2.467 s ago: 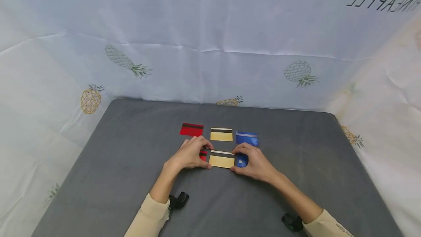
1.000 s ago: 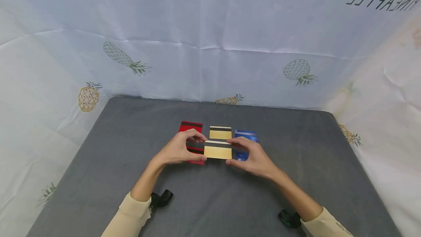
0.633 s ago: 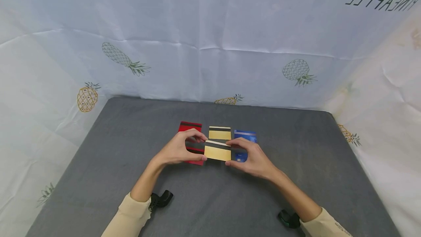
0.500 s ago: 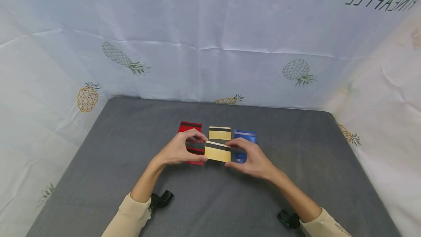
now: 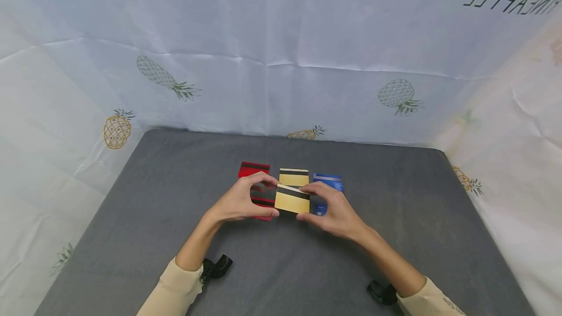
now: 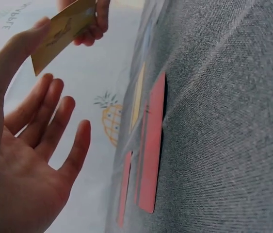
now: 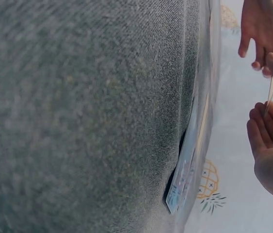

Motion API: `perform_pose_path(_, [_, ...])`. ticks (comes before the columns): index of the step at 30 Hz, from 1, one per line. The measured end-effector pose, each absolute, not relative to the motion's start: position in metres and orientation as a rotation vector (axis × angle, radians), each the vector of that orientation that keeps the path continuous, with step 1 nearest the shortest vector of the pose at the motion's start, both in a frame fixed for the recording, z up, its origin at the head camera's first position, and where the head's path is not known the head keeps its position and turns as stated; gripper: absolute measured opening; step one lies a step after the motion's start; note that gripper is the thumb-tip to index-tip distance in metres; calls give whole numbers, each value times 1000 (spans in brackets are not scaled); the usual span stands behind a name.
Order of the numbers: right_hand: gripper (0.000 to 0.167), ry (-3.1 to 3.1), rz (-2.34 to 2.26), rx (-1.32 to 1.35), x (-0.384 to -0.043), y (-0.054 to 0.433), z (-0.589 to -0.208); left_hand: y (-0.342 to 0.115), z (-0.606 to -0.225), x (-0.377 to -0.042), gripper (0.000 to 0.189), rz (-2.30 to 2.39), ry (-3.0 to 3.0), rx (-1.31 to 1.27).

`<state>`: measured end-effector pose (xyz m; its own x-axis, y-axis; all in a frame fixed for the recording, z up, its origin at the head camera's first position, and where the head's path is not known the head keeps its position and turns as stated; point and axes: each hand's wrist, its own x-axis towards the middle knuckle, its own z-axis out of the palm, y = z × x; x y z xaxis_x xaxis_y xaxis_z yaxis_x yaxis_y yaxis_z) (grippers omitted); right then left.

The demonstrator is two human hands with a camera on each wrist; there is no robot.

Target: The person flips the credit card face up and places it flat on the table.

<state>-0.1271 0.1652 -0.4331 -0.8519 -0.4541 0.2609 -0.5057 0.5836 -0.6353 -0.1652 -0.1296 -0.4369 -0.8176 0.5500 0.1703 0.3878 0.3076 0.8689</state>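
Observation:
My left hand (image 5: 239,200) and right hand (image 5: 337,212) hold a gold bank card (image 5: 292,202) by its opposite ends above the table. Its dark stripe side faces the head view, and it is slightly tilted. In the left wrist view, my left thumb lies against the gold card (image 6: 61,36) while the other fingers spread below. The right wrist view shows the card edge-on, by the right thumb and fingertips. A red card (image 6: 152,155) lies under the left hand, partly hidden. Beneath the right hand is a blue card (image 5: 321,208) with a chip, mostly covered.
Behind the hands, a red card (image 5: 253,169), another gold card (image 5: 294,177) and a blue card (image 5: 328,180) lie in a row on the grey cloth-covered table (image 5: 395,194). A white pineapple-print curtain (image 5: 281,96) stands behind the table's far edge.
The gold card has come up off the table, where both hands held it in the front row. Lately it has tilted a little, its right end lower, and the right fingertips have shifted inward along it.

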Motion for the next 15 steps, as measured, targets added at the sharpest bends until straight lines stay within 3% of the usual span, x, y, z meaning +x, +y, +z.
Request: perform_pose_path(15, [65, -2710, 1129, 864, -126, 162, -433, -126, -431, -162, 51, 1595, 2389, 928])
